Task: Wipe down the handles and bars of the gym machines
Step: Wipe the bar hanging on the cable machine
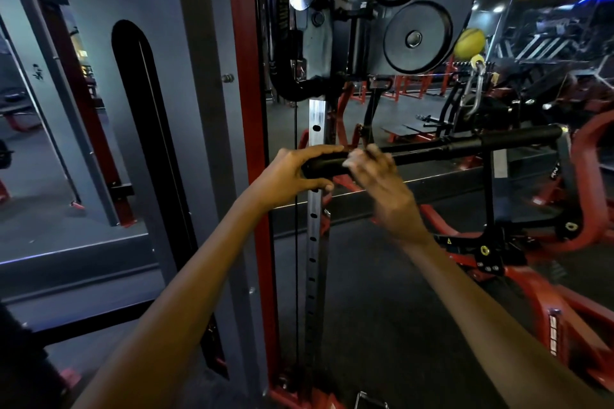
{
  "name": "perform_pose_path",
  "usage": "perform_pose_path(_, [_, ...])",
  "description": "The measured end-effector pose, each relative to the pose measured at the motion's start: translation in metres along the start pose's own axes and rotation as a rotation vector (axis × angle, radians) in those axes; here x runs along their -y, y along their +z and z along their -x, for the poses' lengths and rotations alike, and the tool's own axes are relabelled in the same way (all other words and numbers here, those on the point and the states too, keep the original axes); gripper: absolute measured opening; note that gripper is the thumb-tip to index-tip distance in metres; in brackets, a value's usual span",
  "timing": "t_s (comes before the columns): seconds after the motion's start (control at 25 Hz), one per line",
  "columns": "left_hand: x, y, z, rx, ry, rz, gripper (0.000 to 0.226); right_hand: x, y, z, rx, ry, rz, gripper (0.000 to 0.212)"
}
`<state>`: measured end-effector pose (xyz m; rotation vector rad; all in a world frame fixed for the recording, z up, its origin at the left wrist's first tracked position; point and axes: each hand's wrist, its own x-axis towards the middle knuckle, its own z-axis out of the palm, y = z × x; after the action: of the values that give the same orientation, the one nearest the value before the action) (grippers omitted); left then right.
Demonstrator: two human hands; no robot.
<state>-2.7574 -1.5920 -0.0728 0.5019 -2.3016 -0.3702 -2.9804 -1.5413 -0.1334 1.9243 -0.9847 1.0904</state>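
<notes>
The left hand (299,173) is gripping the left end of the black bar (432,151), fingers curling over the top and thumb underneath. The right hand (382,183) is lying just beside it on the bar, blurred, its fingers bending over something pale (354,158) that may be a cloth; whether it is actually clasping it is hard to tell. The bar is hanging level in front of the perforated steel post (314,236) and red upright (247,76), below two black pulley wheels (417,36). A yellow ball (469,42) is hanging to the right.
</notes>
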Motion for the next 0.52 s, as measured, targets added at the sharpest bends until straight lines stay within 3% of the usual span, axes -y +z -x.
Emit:
perform_pose_path(0.08, [0.002,0.000,0.002,0.006,-0.035,0.022,0.064,-0.007,-0.005,0.005,-0.063,0.197,-0.061,0.065])
perform_pose_path(0.16, [0.003,0.002,0.002,-0.019,-0.018,0.001,0.063,0.021,0.007,-0.008,-0.075,0.090,-0.102,0.057])
perform_pose_path(0.24, [0.003,0.002,0.001,-0.042,0.038,-0.032,0.059,0.047,0.017,-0.021,0.031,-0.131,-0.083,0.055])
perform_pose_path(0.32, [0.001,0.000,0.001,-0.036,0.029,-0.034,0.060,0.035,0.012,-0.020,0.050,-0.172,-0.029,0.059])
perform_pose_path(0.4, [0.000,-0.002,0.003,-0.014,-0.045,-0.006,0.063,0.008,0.004,0.001,0.006,0.006,0.016,0.064])
perform_pose_path(0.48, [0.003,-0.002,0.006,-0.006,-0.088,0.016,0.063,-0.004,-0.011,0.019,-0.108,0.352,-0.029,0.055])
perform_pose_path(0.52, [0.005,-0.001,0.007,-0.007,-0.092,0.020,0.063,-0.003,-0.017,0.020,-0.242,0.587,-0.098,0.049])
